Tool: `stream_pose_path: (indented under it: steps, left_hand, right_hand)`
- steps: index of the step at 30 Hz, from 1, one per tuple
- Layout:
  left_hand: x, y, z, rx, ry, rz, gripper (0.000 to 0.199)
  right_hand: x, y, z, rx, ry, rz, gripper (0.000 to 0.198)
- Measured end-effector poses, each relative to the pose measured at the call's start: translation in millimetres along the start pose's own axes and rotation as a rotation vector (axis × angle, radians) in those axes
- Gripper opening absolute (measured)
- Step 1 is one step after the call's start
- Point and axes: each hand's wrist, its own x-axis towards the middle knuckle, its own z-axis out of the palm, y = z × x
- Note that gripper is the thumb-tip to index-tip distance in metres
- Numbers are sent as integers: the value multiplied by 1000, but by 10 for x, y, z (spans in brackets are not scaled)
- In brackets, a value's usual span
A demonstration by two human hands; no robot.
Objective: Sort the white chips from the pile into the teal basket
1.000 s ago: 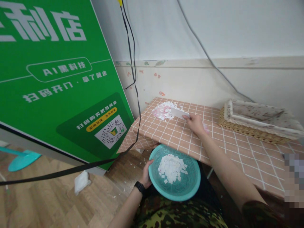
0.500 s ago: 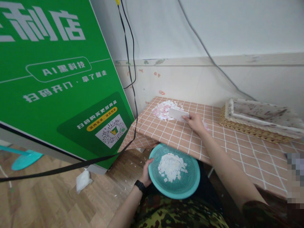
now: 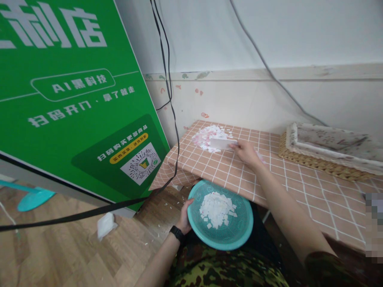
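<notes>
With its fingers wrapped round the left rim, my left hand [image 3: 184, 218] holds a teal plastic basket [image 3: 239, 239] just below the table's edge. White paper pieces [image 3: 218, 209] lie heaped in the middle of it. My right hand [image 3: 245, 152] pinches one end of a flat white rectangular card-like piece [image 3: 221, 143], held over the table. The other end of that piece meets a pile of small white and pink paper bits [image 3: 206, 135] on the checked cloth. Some pink bits lie behind my right wrist, partly hidden.
A wicker basket with a cloth lining [image 3: 326, 157] stands on the right of the checked tablecloth [image 3: 293, 187]. A black strap [image 3: 119, 208] crosses in front of a green cabinet [image 3: 89, 99] at left. A white packet [image 3: 106, 226] and scraps lie on the wooden floor.
The white piece in my right hand has shifted slightly left against the paper pile and tilted a little. My left hand keeps the basket in the same place.
</notes>
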Motion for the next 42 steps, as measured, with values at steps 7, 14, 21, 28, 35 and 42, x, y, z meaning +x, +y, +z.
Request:
stream_pose_path:
  steps: [7,14,21,28,35,42]
  left_hand:
    - [-13,15,10,20,59,-21,25]
    - [-2,11,-13,33,46,-13,26]
    - [15,2,-37,9,64,-1,25]
    - [25,8,-48,12,43,-42,30]
    - [17,17,-33,4,57,-2,26]
    - [16,21,-27,15,44,-9,24]
  right_hand:
    - [-1,69,-180,-129,125,104,39]
    - [-31,39,-117,68,21,91,40]
    - [-29,104,-111,19,73,140,42]
    - [-26,146,-115,23,166,171,43]
    - [-80,110,-88,242,58,162,42]
    - [-65,127,-161,72,235,326,39]
